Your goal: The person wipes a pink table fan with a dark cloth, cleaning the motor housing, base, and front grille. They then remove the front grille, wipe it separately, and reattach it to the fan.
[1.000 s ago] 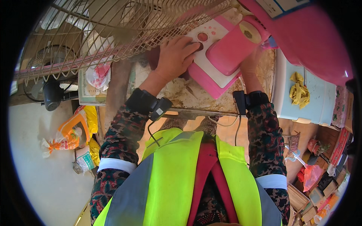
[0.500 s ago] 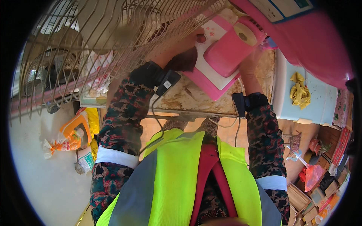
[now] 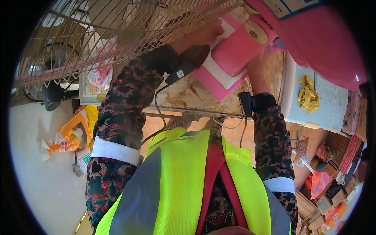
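Note:
A pink electric fan stands on a stained tabletop [image 3: 180,96]. Its wire guard [image 3: 129,43] spreads over the upper left, and its pink motor cover [image 3: 313,43] fills the upper right. Below them are the pink neck [image 3: 237,51] and the pink-and-white base [image 3: 219,82]. My left hand [image 3: 207,33] is beside the base, partly behind the guard, with fingers curled; what they hold is hidden. Under that wrist is a dark, cloth-like piece [image 3: 197,55]. My right hand [image 3: 258,64] is at the neck's right side, its fingers blurred and partly hidden.
On the right, a yellow cloth [image 3: 308,94] lies on a light-blue box [image 3: 290,88]. A black fan [image 3: 53,92] and plastic bags [image 3: 72,133] are at the left. Cables [image 3: 156,107] run from devices on both wrists. Boxes and household items crowd the lower right.
My left hand has moved slightly up and right along the base, its fingers now more curled. The right hand remains beside the neck. The view has shifted a little.

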A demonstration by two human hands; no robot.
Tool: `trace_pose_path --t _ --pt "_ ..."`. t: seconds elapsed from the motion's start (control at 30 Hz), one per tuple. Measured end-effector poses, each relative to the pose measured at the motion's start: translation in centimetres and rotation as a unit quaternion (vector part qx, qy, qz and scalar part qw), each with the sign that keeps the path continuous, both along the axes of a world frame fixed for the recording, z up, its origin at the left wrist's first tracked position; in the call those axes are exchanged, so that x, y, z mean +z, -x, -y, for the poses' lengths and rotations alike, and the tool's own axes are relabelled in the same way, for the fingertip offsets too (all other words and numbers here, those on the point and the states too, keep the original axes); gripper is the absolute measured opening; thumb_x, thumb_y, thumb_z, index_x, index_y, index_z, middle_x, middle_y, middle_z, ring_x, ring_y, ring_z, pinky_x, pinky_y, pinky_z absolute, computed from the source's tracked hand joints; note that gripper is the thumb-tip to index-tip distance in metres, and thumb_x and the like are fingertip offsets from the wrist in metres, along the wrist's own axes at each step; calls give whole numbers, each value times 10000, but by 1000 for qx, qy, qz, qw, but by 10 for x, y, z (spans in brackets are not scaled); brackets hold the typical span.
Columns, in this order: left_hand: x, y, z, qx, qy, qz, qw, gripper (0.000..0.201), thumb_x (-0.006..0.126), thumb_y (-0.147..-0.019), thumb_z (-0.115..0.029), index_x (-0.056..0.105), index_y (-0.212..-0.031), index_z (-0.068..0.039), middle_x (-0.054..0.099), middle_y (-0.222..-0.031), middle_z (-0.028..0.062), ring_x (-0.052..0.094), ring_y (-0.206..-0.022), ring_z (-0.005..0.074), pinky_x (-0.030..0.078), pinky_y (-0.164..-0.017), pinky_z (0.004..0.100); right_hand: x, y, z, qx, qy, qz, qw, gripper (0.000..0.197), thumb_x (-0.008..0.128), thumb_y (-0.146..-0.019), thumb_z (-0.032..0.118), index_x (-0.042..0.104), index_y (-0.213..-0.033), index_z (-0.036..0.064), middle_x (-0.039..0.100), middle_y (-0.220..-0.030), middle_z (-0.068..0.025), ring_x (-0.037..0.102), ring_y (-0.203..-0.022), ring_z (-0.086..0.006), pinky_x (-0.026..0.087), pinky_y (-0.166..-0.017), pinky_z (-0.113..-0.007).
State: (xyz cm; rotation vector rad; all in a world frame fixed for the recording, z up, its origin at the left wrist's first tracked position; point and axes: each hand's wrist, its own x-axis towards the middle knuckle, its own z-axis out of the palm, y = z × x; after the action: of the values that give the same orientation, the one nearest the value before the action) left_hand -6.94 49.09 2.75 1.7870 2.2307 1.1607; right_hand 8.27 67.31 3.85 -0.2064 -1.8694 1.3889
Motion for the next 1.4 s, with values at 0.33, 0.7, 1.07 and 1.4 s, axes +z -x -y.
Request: trace_pose_path --t 0.33,0.7,1.07,1.4 --pt "66 -40 1 87 49 -127 987 134 640 -795 -163 652 -900 -80 630 -967 116 601 -935 348 499 -763 460 10 -5 4 -45 -99 4 994 359 403 -975 195 637 -933 -75 652 -785 -114 569 -736 -191 455 -682 -342" --pt "32 -13 33 52 -62 420 904 354 584 -871 25 552 -1214 -57 636 -994 68 636 -1033 211 540 -787 370 -2 -3 -1 -63 -103 9 993 375 384 -967 188 645 -1019 -76 679 -960 -159 612 -882 -233 475 -807 -353" --pt "53 -52 15 100 72 100 987 189 620 -798 -43 706 -960 -88 652 -983 139 611 -970 349 490 -860 451 -25 -2 -23 -14 -180 32 983 461 396 -1006 302 613 -1139 -82 672 -1083 -154 628 -961 -223 496 -850 -348" --pt "65 -78 83 125 132 133 974 241 575 -907 -42 635 -1139 -79 650 -1040 123 590 -1038 347 494 -857 427 -23 1 -24 24 -105 12 994 451 480 -1013 349 610 -1186 -46 671 -1136 -144 645 -985 -280 512 -867 -403"
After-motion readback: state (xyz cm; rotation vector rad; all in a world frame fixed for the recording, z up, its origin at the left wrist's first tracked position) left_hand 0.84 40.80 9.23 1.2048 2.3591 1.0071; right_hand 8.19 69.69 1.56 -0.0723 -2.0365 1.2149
